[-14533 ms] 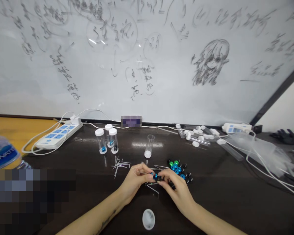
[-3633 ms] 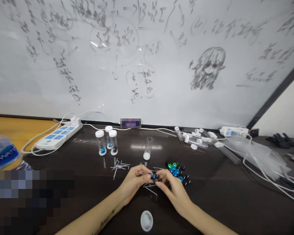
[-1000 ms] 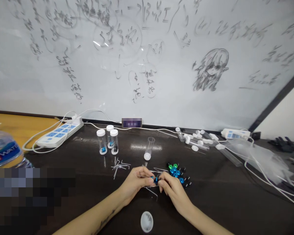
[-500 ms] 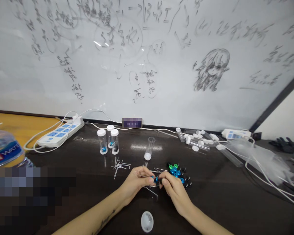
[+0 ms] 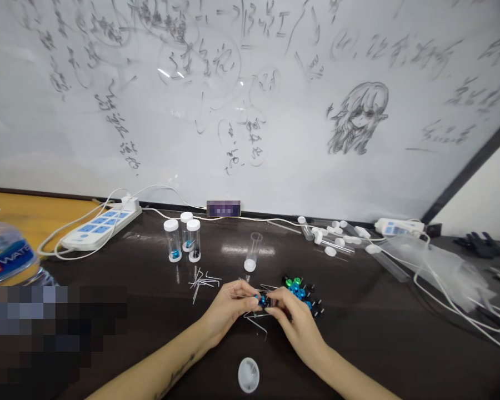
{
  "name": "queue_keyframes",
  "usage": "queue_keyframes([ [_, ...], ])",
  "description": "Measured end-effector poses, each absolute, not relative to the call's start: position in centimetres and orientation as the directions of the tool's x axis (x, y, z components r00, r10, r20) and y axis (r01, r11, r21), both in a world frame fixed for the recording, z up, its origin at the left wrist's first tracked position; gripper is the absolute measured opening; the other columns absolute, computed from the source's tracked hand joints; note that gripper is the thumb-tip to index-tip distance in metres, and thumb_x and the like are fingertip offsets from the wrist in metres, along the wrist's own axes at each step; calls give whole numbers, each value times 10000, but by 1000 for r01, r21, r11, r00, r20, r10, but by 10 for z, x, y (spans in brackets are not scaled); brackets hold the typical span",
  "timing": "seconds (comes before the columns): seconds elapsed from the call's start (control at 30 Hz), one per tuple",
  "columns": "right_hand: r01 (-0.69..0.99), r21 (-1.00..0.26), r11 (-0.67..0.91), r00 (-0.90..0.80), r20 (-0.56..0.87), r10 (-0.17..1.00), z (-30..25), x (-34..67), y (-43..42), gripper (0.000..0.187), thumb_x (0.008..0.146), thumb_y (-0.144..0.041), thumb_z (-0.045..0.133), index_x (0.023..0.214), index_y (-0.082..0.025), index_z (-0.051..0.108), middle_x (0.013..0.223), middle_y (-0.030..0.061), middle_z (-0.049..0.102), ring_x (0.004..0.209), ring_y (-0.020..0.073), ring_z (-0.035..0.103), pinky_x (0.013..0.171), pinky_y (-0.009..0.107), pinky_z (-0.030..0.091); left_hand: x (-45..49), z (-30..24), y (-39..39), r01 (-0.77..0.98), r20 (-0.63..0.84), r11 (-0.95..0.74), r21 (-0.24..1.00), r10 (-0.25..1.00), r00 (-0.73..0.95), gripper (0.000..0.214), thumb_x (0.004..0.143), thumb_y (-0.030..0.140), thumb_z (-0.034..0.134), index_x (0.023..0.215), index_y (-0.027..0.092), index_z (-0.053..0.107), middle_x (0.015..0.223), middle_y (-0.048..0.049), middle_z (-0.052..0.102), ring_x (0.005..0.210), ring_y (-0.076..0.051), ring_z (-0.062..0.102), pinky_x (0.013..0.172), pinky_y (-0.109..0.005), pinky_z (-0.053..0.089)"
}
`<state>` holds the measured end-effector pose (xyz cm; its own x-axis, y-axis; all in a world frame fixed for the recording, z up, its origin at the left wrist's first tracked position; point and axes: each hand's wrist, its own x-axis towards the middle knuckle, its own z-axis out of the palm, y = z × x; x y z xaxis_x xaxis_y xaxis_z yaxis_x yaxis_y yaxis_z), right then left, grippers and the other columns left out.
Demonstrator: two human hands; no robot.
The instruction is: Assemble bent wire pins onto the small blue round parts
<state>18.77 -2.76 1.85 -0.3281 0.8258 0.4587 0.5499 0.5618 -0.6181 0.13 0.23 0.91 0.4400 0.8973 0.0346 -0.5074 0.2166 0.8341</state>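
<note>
Both hands meet low in the middle of the view. My left hand (image 5: 229, 307) is closed in a pinch on a small blue part (image 5: 258, 298), and a thin metal rod runs past its fingers. Opposite it, the fingertips of my right hand (image 5: 299, 319) are closed around a small black part (image 5: 268, 303) touching the blue one. How the two parts join is too small to tell. Beneath the hands lie thin bent metal rods (image 5: 257, 325). Just right is a pile of small blue, green and black parts (image 5: 300, 292). Nearer me sits a small whitish round dish (image 5: 249, 375).
An uncapped clear tube (image 5: 254, 250) stands beyond my hands. Three white-capped tubes (image 5: 173, 240) stand left, behind more bent rods (image 5: 200, 280). Loose tubes and caps (image 5: 337, 240), a plastic bag (image 5: 437, 266) and cables lie right. A power strip (image 5: 102, 226) and water bottle (image 5: 8, 255) are left.
My right fingers have opened slightly and shifted around the black part, showing more of it. My left hand keeps its pinch almost in place. The view has drifted slightly.
</note>
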Motion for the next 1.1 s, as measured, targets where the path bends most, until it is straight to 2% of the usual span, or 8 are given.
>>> queue_keyframes([
  [0.13, 573, -650, 499, -332, 373, 867, 19, 187, -29, 250, 967, -259, 408, 757, -200, 531, 699, -7, 552, 640, 149, 544, 629, 245, 418, 1, 10, 2, -492, 39, 223, 842, 883, 468, 158, 621, 149, 785, 728, 127, 671, 754, -35, 674, 711, -147, 619, 750, -303, 493],
  [0.3, 538, -623, 567, -327, 466, 822, 17, 187, -28, 82, 919, -245, 504, 976, -200, 540, 869, 28, 569, 709, 163, 542, 665, 253, 424, 1, 9, 2, -506, 38, 217, 835, 894, 447, 162, 619, 167, 790, 725, 131, 671, 774, -42, 684, 719, -144, 619, 740, -286, 482],
  [0.5, 563, -660, 497, -348, 357, 867, 19, 188, -27, 275, 967, -255, 411, 723, -196, 522, 668, -17, 548, 616, 142, 534, 613, 233, 398, 1, 10, 1, -478, 36, 225, 849, 879, 476, 147, 631, 124, 772, 736, 127, 670, 747, -32, 673, 690, -137, 616, 730, -287, 480],
  [0.6, 554, -641, 531, -324, 421, 847, 18, 188, -27, 95, 929, -258, 490, 885, -200, 552, 794, 6, 568, 643, 148, 530, 621, 239, 406, 1, 10, 1, -499, 44, 224, 837, 882, 470, 139, 636, 118, 768, 735, 125, 671, 755, -32, 681, 689, -129, 618, 728, -272, 477],
  [0.7, 545, -628, 556, -321, 456, 830, 16, 188, -27, 75, 905, -261, 530, 948, -200, 543, 818, 12, 557, 637, 148, 517, 614, 241, 405, 0, 9, 2, -507, 47, 230, 831, 879, 475, 131, 645, 120, 763, 739, 121, 671, 758, -33, 681, 691, -125, 620, 719, -259, 476],
  [0.87, 550, -669, 499, -358, 351, 865, 17, 189, -27, 267, 965, -257, 421, 719, -197, 509, 647, -25, 526, 596, 134, 516, 596, 228, 383, 1, 7, 3, -493, 53, 235, 838, 864, 501, 139, 647, 109, 758, 753, 116, 669, 737, -30, 671, 681, -131, 618, 717, -277, 480],
  [1.0, 539, -649, 537, -320, 431, 843, 16, 189, -27, 49, 915, -243, 517, 895, -202, 536, 802, 4, 548, 645, 144, 506, 622, 239, 396, 2, 7, 3, -509, 54, 231, 829, 873, 484, 134, 647, 113, 759, 745, 116, 669, 770, -39, 683, 697, -130, 622, 733, -273, 478],
  [1.1, 535, -646, 545, -325, 438, 838, 15, 190, -26, 36, 901, -241, 542, 900, -205, 534, 798, 1, 536, 644, 147, 498, 614, 241, 392, 1, 7, 3, -510, 53, 230, 829, 875, 481, 130, 651, 111, 757, 746, 117, 669, 766, -35, 680, 693, -127, 621, 728, -270, 478],
])
